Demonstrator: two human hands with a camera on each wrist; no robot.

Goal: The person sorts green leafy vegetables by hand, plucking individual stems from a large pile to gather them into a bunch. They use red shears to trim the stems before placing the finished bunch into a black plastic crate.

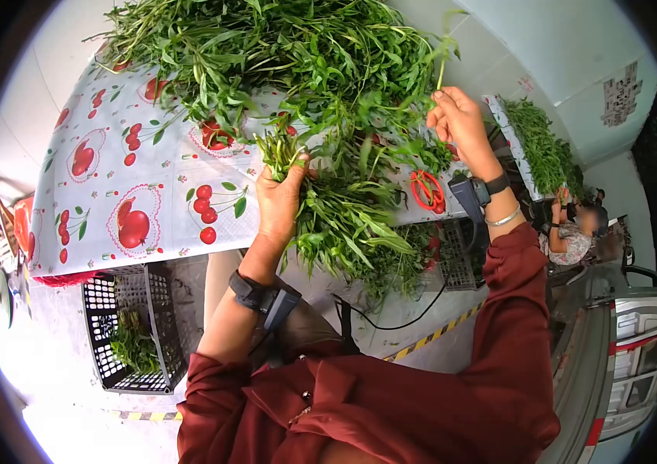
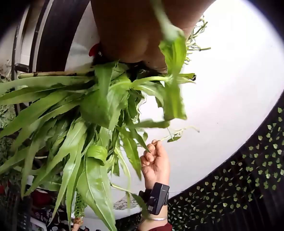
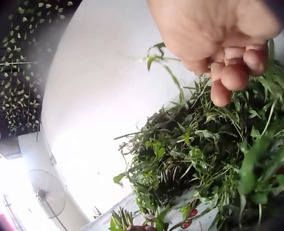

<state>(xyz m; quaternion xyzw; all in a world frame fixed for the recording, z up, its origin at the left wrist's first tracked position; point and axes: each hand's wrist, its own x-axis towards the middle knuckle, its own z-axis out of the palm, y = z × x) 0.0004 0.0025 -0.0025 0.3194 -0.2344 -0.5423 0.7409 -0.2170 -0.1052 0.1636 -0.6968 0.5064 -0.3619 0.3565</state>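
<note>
Green bunch of leafy stems sits clamped in the fingers of the left hand. The right hand pinches one stem from the heap on the cherry-print tablecloth. Most of the heap looks unbundled, and the red rubber bands lie unused.

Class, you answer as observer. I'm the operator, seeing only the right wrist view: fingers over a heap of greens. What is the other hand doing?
Observer: The left hand holds a bundle of leafy stems, its grip closed just below the cut ends.
Operator: Anything under the table?
Observer: A black crate stands on the floor there, with a few greens inside.
Operator: Any ties ready?
Observer: Red loops, perhaps rubber bands, lie at the table's near edge.
</note>
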